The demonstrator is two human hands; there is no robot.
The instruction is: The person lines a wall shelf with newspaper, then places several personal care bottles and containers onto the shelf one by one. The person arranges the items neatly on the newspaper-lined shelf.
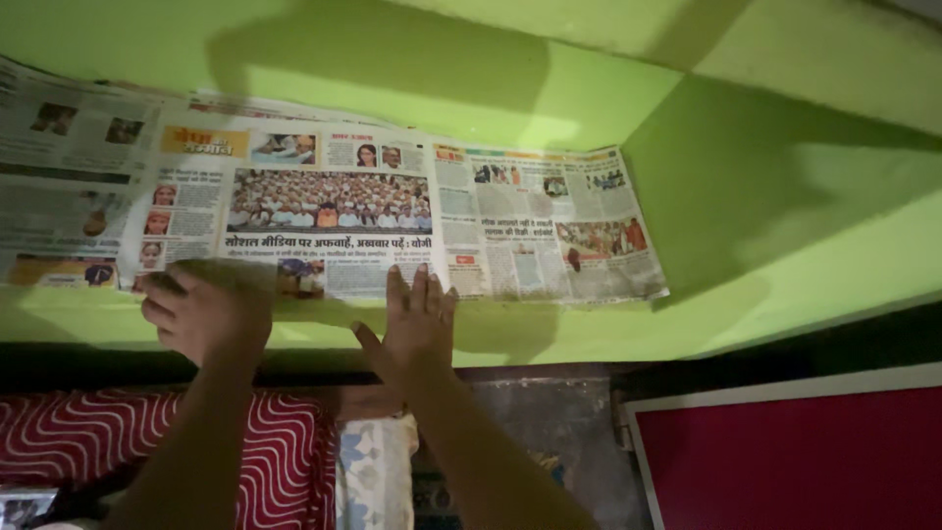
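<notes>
A sheet of newspaper [412, 221] with colour photos lies flat on a bright green shelf [589, 334]. My left hand [208, 309] rests with curled fingers on the paper's front edge at the left. My right hand [417, 319] lies flat, fingers straight and together, pressing the front edge near the sheet's fold. Both forearms reach up from below. A second newspaper sheet [64, 186] lies to the left, partly under the first.
Green walls close the shelf at the back [442, 69] and on the right [785, 186]. Below the shelf hang a red cloth with white wavy lines [88, 437] and a pale patterned cloth [373, 471]. A dark red panel with a white frame [785, 451] stands at the lower right.
</notes>
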